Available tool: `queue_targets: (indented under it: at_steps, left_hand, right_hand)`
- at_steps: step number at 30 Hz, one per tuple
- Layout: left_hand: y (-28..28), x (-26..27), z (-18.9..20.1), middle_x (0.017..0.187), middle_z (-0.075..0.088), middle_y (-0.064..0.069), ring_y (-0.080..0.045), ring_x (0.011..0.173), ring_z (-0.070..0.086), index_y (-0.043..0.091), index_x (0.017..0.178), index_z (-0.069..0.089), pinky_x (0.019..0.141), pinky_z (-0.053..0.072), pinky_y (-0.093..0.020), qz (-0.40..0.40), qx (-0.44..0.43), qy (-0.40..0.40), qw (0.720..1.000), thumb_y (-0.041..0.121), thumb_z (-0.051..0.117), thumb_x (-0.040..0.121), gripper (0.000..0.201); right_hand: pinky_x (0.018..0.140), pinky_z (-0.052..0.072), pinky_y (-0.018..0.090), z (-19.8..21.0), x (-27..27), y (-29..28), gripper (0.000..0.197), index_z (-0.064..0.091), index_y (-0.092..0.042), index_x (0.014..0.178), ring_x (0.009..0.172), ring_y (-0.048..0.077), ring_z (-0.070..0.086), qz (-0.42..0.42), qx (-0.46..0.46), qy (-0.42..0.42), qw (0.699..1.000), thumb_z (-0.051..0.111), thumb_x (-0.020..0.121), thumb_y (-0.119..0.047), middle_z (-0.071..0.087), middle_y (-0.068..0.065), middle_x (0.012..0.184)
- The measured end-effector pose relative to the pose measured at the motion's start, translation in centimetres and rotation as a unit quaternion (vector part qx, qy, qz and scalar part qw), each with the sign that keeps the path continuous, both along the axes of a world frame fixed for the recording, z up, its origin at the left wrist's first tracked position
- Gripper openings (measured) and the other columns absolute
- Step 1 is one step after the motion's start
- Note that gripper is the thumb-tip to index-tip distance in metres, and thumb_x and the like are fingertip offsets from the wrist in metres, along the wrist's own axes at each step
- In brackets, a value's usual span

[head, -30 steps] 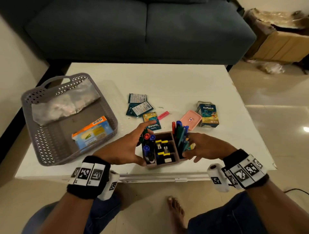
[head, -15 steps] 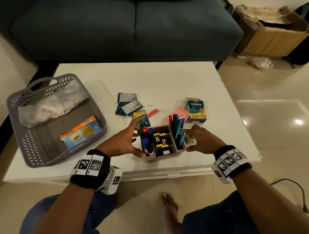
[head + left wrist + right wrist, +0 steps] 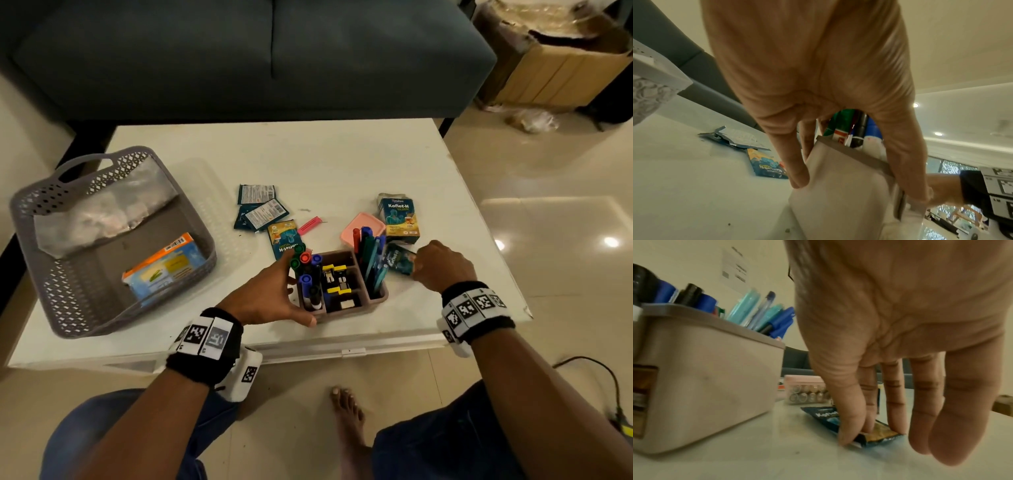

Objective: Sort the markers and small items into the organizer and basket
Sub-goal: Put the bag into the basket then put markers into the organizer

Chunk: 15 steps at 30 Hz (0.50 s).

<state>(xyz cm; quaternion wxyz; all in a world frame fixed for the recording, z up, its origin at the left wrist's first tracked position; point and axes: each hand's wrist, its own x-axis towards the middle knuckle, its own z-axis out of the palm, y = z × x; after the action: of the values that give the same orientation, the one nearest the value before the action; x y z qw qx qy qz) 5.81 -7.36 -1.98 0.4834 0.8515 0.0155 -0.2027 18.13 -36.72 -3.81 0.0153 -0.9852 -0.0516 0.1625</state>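
The brown organizer [image 3: 375, 300] [image 3: 840, 191] [image 3: 701, 386] stands near the table's front edge, full of markers [image 3: 305, 263] and pens [image 3: 371, 260]. My left hand [image 3: 274, 294] [image 3: 818, 129] grips its left side, thumb on the front corner and fingers on the far side. Just right of the organizer, my right hand [image 3: 438, 265] [image 3: 871, 431] pinches the near end of a dark teal sachet [image 3: 399, 260] [image 3: 830, 417] that lies on the table. The grey basket [image 3: 113, 308] sits at the left with an orange-blue box [image 3: 164, 267] and a clear bag [image 3: 99, 212] inside.
More sachets [image 3: 262, 209] and one yellow-blue sachet [image 3: 284, 236] lie behind the organizer, with a pink clip [image 3: 310, 225], a pink-lidded box [image 3: 363, 229] [image 3: 805, 391] and a Koflet-H carton [image 3: 399, 219]. A dark sofa [image 3: 239, 58] stands beyond the table [image 3: 342, 161].
My right hand left the organizer's right side, moved right and took hold of the teal sachet. The left hand stays on the organizer.
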Motion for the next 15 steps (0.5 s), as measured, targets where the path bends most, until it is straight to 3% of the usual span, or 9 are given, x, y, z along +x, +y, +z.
queue_targets:
  at_steps: [3, 6, 8, 10, 12, 15]
  left_hand:
    - [-0.3, -0.3, 0.0, 0.132, 0.051, 0.011, -0.011, 0.116, 0.055, 0.028, 0.149, 0.022, 0.099, 0.050, -0.029, 0.000, 0.017, -0.015, 1.000, 0.026, 0.094, 0.060, 0.114]
    - [-1.0, -0.2, 0.0, 0.134, 0.048, 0.012, -0.011, 0.118, 0.053, 0.026, 0.150, 0.021, 0.097, 0.050, -0.026, -0.015, 0.016, -0.015, 1.000, 0.026, 0.093, 0.061, 0.114]
    - [-1.6, 0.0, -0.1, 0.134, 0.045, 0.013, -0.011, 0.118, 0.051, 0.026, 0.150, 0.021, 0.091, 0.048, -0.018, -0.023, 0.008, -0.013, 1.000, 0.023, 0.092, 0.063, 0.113]
    - [-2.3, 0.0, -0.3, 0.134, 0.044, 0.014, -0.009, 0.116, 0.051, 0.026, 0.151, 0.020, 0.086, 0.045, -0.009, -0.017, -0.009, -0.014, 1.000, 0.018, 0.091, 0.064, 0.112]
    - [-3.1, -0.1, -0.5, 0.132, 0.043, 0.018, -0.003, 0.112, 0.052, 0.028, 0.151, 0.021, 0.081, 0.045, -0.003, 0.001, -0.039, -0.020, 0.999, 0.013, 0.090, 0.065, 0.111]
    - [-4.9, 0.0, -1.1, 0.126, 0.046, 0.026, 0.001, 0.109, 0.055, 0.038, 0.143, 0.028, 0.080, 0.048, -0.005, 0.028, -0.080, -0.034, 0.996, 0.013, 0.093, 0.062, 0.107]
  right_hand:
    - [0.086, 0.047, 0.040, 0.6, 0.3, -1.0, 0.035, 0.065, -0.018, 0.111, 0.106, 0.035, 0.059, -0.044, 0.034, 0.033, 0.998, 0.073, 0.083, -0.039, 0.052, 0.007, 0.119]
    - [0.086, 0.049, 0.038, 1.5, -0.1, -1.2, 0.030, 0.069, -0.022, 0.106, 0.104, 0.029, 0.059, -0.031, 0.180, 0.021, 0.983, 0.079, 0.080, -0.032, 0.053, 0.005, 0.118]
    - [0.081, 0.056, 0.039, 2.9, -1.0, -0.9, 0.027, 0.068, -0.019, 0.108, 0.100, 0.026, 0.063, -0.044, 0.331, 0.087, 0.938, 0.077, 0.083, -0.020, 0.058, 0.007, 0.118]
    - [0.077, 0.059, 0.038, 4.1, -2.1, -0.7, 0.028, 0.065, -0.012, 0.115, 0.097, 0.027, 0.067, -0.058, 0.427, 0.213, 0.877, 0.068, 0.088, -0.006, 0.065, 0.010, 0.113]
    - [0.077, 0.060, 0.040, 4.7, -2.7, -1.2, 0.030, 0.063, -0.010, 0.120, 0.094, 0.030, 0.070, -0.042, 0.439, 0.260, 0.859, 0.066, 0.090, -0.005, 0.069, 0.013, 0.108]
    - [0.081, 0.060, 0.046, 4.6, -2.6, -2.4, 0.035, 0.065, -0.005, 0.119, 0.093, 0.038, 0.070, -0.068, 0.473, 0.235, 0.846, 0.070, 0.085, 0.000, 0.069, 0.019, 0.105]
